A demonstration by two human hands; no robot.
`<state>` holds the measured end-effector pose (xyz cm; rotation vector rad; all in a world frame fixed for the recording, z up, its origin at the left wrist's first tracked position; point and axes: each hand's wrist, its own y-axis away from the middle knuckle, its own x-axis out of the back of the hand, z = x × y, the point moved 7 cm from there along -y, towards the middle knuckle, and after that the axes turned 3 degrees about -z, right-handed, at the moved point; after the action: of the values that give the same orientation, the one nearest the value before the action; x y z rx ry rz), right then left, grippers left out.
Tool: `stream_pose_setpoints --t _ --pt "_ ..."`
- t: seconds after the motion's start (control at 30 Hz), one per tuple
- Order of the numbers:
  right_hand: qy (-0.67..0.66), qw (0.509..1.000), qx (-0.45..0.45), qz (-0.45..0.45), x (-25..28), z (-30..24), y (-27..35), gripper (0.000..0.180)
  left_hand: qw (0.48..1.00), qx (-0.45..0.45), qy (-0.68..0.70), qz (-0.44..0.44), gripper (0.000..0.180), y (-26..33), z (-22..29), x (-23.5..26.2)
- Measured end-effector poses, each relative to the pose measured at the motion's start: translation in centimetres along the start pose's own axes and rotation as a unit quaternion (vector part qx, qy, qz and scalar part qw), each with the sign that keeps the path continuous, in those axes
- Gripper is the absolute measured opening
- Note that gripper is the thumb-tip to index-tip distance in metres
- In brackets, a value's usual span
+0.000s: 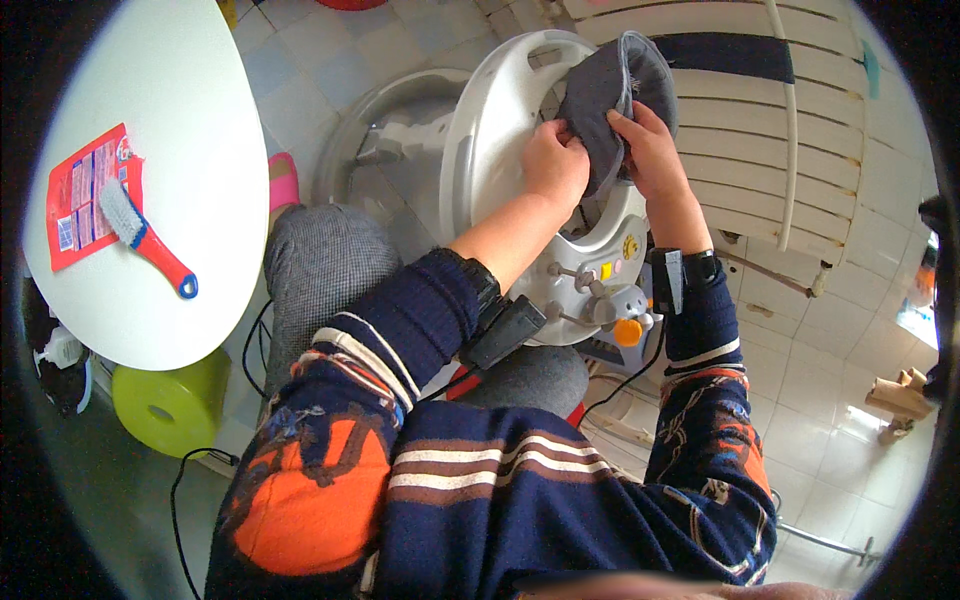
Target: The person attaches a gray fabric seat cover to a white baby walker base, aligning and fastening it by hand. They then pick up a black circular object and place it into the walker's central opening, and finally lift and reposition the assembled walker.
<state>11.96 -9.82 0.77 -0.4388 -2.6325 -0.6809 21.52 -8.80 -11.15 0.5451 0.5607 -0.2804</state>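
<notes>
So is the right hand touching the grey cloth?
Touching. The head view shows the right hand with its fingers pinching the edge of the grey cloth, no gap visible.

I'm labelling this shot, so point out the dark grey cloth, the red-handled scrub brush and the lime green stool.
dark grey cloth point(610, 85), head view, middle of the fabric
red-handled scrub brush point(160, 250), head view, on its handle
lime green stool point(170, 405), head view, on its top

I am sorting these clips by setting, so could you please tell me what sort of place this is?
Probably a room in a home, perhaps a washing area: pale square floor tiles, a round white table bearing a red-handled scrubbing brush, and a white plastic baby walker tray that both hands work on with dark grey fabric.
</notes>
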Motion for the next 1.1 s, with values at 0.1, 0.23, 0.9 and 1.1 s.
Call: stream_pose_setpoints --t 0.1,0.23,0.9,1.1 --pt "-0.026 1.000 -0.016 -0.004 0.2 0.5 -0.1 0.035 0.998 0.041 0.055 -0.015 0.035 0.4 -0.2 0.0" --pt "-0.052 0.998 -0.016 -0.018 0.2 0.8 -0.4 0.034 0.998 0.031 0.053 0.031 0.039 1.8 1.2 0.8" --pt "0.030 0.999 -0.035 -0.003 -0.5 0.2 0.1 0.031 0.991 -0.002 0.107 0.087 0.022 1.1 0.0 0.6" --pt "0.062 0.997 -0.044 0.007 -0.4 0.0 0.2 0.030 0.995 -0.036 0.055 0.070 0.029 1.1 0.9 0.7"
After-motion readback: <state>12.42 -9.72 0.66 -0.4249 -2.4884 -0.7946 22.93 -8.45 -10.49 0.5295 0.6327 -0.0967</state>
